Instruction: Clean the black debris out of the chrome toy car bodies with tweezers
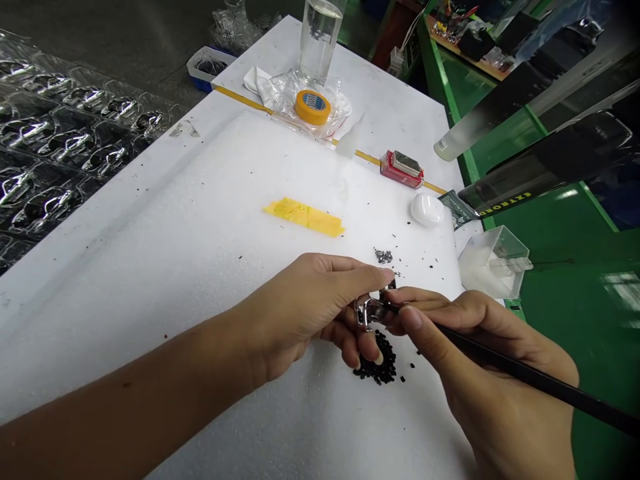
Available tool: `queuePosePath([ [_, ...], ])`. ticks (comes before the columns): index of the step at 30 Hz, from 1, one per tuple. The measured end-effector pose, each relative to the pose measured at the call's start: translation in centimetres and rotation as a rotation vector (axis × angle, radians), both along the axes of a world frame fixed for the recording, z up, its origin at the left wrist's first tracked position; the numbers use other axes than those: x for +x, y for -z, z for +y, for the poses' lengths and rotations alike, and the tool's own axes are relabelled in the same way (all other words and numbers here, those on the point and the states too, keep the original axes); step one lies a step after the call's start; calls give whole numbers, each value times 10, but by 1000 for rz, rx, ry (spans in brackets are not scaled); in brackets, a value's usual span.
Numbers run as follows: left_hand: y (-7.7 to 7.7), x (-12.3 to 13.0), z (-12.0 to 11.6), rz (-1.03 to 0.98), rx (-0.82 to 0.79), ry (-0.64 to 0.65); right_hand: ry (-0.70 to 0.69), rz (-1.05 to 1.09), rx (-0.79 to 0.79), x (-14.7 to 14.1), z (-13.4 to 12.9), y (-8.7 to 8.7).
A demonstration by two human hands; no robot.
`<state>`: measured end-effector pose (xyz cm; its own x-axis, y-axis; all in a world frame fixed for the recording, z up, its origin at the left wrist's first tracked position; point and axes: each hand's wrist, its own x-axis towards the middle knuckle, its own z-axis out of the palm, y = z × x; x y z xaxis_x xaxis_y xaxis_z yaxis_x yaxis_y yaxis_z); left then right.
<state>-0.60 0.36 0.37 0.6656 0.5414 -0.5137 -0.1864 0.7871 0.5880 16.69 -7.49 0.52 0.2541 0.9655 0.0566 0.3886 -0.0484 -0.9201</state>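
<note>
My left hand (325,293) is closed round a small shiny chrome-like metal piece (364,312), pinching it between thumb and fingers. A small dark part (390,288) shows at the thumb tip. In my right hand (480,360) lies a long thin black-handled tool (530,373), gripped like a pen. Its tip meets the metal piece, but fingers partly hide the contact, so the kind of tip cannot be told. Under the left fingertips a pile of tiny black pieces (383,370) lies on the white foam sheet (200,280). A smaller heap of tiny dark bits (383,256) is just beyond the hands.
Yellow tape (305,217) is stuck on the foam. Farther back are an orange tape roll (313,107), a clear container of liquid (320,40), a red box (401,169) and a white rounded object (427,209). A clear box (493,263) stands right; wrapped shiny frames (65,133) fill the left.
</note>
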Motion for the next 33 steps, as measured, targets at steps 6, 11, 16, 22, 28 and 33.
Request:
queuePosePath([
  [6, 0, -1, -1, -9, -7, -4, 3, -4, 26, -3, -2, 1],
  [11, 0, 0, -1, -9, -10, -5, -10, 37, 23, -6, -1, 0],
  [16, 0, 1, 0, 0, -22, -9, 12, 25, 26, -5, -3, 1],
  [22, 0, 1, 0, -19, -21, -15, 27, -20, 23, -6, -4, 1],
  [28, 0, 1, 0, -5, -24, -15, 27, -61, 20, -5, -2, -2],
  [33, -1, 1, 1, -11, -24, -16, 25, -63, 15, -3, -1, -2],
])
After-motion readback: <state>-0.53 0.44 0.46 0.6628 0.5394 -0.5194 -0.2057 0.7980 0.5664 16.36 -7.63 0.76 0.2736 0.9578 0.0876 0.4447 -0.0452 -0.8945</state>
